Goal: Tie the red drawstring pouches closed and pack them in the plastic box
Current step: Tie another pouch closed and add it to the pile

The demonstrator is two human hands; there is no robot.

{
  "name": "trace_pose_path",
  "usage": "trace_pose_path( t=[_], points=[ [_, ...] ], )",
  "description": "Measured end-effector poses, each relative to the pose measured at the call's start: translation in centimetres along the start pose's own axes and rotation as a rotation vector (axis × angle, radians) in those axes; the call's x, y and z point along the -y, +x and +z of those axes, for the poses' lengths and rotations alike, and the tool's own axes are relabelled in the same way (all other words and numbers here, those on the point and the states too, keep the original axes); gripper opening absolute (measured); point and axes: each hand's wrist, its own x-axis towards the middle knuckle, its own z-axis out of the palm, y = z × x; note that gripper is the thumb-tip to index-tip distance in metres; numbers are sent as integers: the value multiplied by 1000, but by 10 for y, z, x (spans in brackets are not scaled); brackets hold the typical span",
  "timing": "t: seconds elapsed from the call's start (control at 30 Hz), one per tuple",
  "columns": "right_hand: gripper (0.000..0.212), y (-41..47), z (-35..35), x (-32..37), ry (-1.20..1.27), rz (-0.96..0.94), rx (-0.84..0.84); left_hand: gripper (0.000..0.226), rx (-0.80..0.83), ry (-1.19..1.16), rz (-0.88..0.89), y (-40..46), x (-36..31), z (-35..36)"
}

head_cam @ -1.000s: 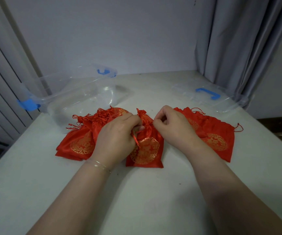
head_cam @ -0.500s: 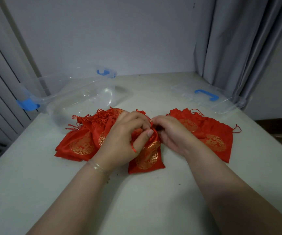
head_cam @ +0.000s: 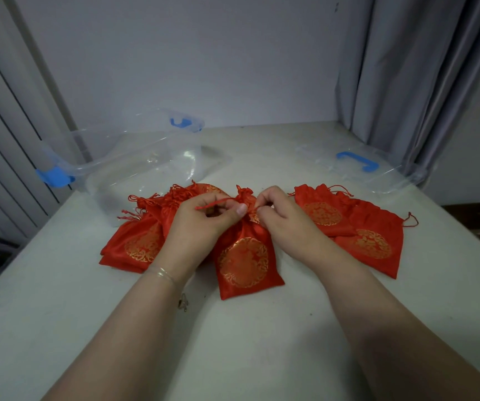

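A red pouch (head_cam: 246, 261) with a gold round emblem lies in the middle of the white table (head_cam: 233, 342), its neck gathered. My left hand (head_cam: 201, 227) pinches one red drawstring end beside the neck, and my right hand (head_cam: 282, 218) pinches the cord on the other side. A pile of tied red pouches (head_cam: 137, 241) lies to the left, partly behind my left hand. Two flat red pouches (head_cam: 357, 230) lie to the right. The clear plastic box (head_cam: 134, 166) with blue latches stands open at the back left, with no pouch visible inside.
The clear box lid (head_cam: 357, 166) with a blue handle lies at the back right near the grey curtain (head_cam: 420, 76). The wall runs behind the table. A small metal clip (head_cam: 183, 302) lies on the table under my left wrist.
My hands have parted a little at the pouch neck, and the left one now draws a cord end out to the left. The pouch lies flatter, emblem facing up.
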Motion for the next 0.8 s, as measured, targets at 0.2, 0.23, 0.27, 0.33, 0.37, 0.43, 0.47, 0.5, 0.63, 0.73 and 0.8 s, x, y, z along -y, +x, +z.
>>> trace_pose_path(
  t=[0.2, 0.23, 0.27, 0.33, 0.37, 0.43, 0.47, 0.5, 0.63, 0.73, 0.8],
  points=[
    [11, -7, 7, 1, -248, -125, 79, 10, 28, 255, 26, 0, 2, -2],
    [12, -8, 8, 2, -293, -170, 69, 11, 36, 322, 56, 0, 3, -2],
    [12, -8, 9, 4, -335, -215, 58, 13, 41, 389, 83, 0, 4, -2],
    [7, -8, 8, 6, -429, -305, 37, 11, 37, 487, 123, 0, 5, -2],
    [5, -8, 7, 7, -469, -346, 26, 9, 31, 519, 138, 0, 6, -2],
    [4, -6, 7, 7, -454, -385, 10, 5, 22, 555, 165, 1, 7, -3],
    [6, -6, 7, 7, -372, -359, 2, 6, 17, 542, 175, 1, 7, -3],
    [9, -6, 6, 9, -250, -315, -12, 6, 10, 496, 172, 0, 6, -2],
    [25, -6, -3, 13, 78, -203, -38, 4, 11, 292, 109, -1, 0, 0],
    [34, -7, -3, 13, 49, -138, 92, 22, 24, 297, 132, -3, -2, 0],
    [34, -7, 1, 12, 13, -91, 127, 31, 26, 300, 127, -3, -2, -1]
  ],
)
